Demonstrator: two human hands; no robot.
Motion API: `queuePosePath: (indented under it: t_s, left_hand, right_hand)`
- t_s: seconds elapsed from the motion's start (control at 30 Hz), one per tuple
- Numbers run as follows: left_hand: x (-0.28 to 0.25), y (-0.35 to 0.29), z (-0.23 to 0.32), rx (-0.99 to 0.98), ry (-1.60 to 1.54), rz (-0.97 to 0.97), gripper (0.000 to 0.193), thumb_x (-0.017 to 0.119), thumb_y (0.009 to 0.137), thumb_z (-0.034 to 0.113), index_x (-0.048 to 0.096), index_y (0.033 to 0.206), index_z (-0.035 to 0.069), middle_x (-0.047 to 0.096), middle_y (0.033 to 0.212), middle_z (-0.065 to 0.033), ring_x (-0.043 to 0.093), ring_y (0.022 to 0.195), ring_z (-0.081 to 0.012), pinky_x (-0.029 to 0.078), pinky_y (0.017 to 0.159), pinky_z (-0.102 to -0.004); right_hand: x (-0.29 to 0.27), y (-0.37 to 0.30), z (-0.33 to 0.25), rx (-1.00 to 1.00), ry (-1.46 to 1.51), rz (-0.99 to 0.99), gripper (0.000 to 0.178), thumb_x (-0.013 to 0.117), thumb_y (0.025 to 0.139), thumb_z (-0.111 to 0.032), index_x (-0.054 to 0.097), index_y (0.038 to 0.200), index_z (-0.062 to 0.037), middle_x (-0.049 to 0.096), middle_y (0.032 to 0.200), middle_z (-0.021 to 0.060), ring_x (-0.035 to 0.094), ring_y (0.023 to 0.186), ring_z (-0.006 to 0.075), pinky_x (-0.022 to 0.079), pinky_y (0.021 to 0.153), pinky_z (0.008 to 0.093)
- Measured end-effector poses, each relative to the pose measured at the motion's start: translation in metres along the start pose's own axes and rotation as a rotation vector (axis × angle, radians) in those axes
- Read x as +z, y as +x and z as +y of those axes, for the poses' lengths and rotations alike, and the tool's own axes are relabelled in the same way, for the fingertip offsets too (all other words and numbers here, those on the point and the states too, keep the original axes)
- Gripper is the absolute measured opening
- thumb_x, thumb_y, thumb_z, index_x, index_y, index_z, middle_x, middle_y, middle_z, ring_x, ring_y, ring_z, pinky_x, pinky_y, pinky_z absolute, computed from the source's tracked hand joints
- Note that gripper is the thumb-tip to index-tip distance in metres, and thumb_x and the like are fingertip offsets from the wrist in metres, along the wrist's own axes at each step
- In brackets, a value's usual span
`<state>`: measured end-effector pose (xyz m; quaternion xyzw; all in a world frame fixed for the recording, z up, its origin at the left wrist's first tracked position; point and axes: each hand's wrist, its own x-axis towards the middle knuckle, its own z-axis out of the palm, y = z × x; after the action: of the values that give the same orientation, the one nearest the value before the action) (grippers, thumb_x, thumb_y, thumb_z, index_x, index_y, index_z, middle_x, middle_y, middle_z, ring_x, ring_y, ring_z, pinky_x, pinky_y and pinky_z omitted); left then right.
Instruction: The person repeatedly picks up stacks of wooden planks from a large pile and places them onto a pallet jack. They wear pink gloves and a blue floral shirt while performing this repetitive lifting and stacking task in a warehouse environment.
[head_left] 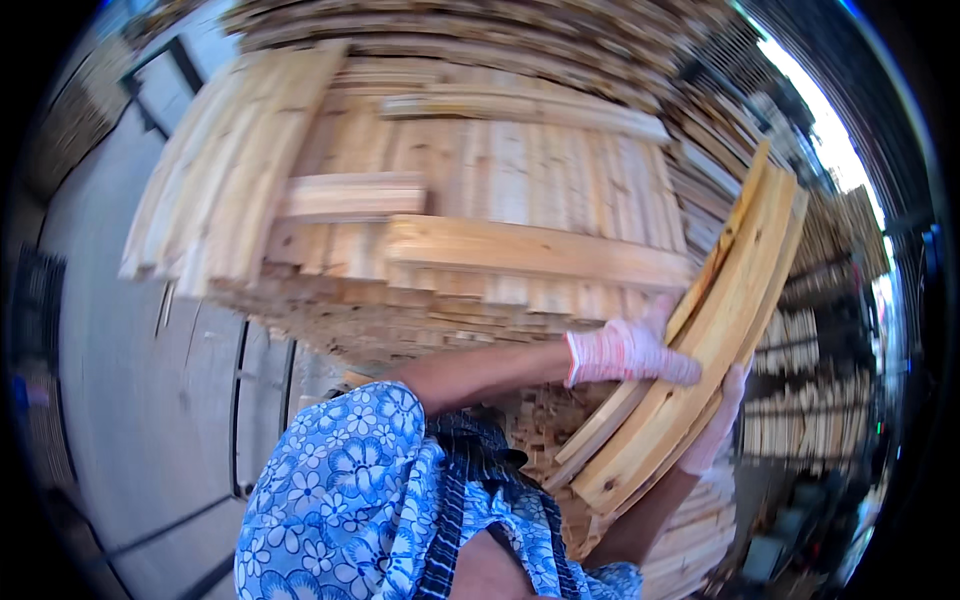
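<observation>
Several long wooden boards (pixel 690 385) are held together in a tilted bundle, running from near my body up to the far right. My left hand (pixel 635 352), in a white and pink knitted glove, grips the bundle from its left side with the fingers over the top board. On the right side my gloved right hand (pixel 715 428) clasps the boards; part of it is hidden behind them. A large stack of boards (pixel 500 175) lies just ahead. Across its top rest a loose plank (pixel 540 247), a shorter wooden piece (pixel 350 193) and a long plank (pixel 530 108).
More lumber piles (pixel 480 25) rise behind the stack. To the right stand other board stacks (pixel 810 415), with another pile of boards (pixel 690 535) near my right arm. A grey floor (pixel 120 330) and dark metal frame bars (pixel 240 410) lie on the left.
</observation>
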<state>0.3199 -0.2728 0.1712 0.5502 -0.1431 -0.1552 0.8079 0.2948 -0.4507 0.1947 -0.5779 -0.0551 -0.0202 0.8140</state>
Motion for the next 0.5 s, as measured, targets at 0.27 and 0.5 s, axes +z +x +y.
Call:
queuePosePath:
  t_s: [0.27, 0.5]
  left_hand:
    - [-0.158, -0.019, 0.072, -0.007, 0.209, 0.358, 0.095, 0.084, 0.076, 0.062, 0.057, 0.136, -0.008, 0.07, 0.118, -0.0194, 0.07, 0.107, -0.0243, 0.057, 0.087, -0.0324]
    - [-0.282, -0.065, 0.086, -0.444, 0.839, 0.882, 0.097, 0.073, 0.08, 0.049, 0.035, 0.157, 0.004, 0.07, 0.111, -0.023, 0.071, 0.093, -0.0305, 0.058, 0.073, -0.0409]
  right_hand:
    - [0.11, 0.196, 0.09, 0.212, -0.164, -0.534, 0.055, 0.054, 0.104, -0.043, 0.053, 0.142, -0.0031, 0.06, 0.138, 0.0185, 0.066, 0.119, 0.0257, 0.052, 0.106, 0.0375]
    - [0.165, 0.239, 0.137, 0.118, -0.809, -0.637, 0.116, 0.072, 0.089, -0.059, 0.007, 0.165, -0.0016, 0.033, 0.165, 0.0213, 0.033, 0.153, 0.0301, 0.023, 0.124, 0.0403]
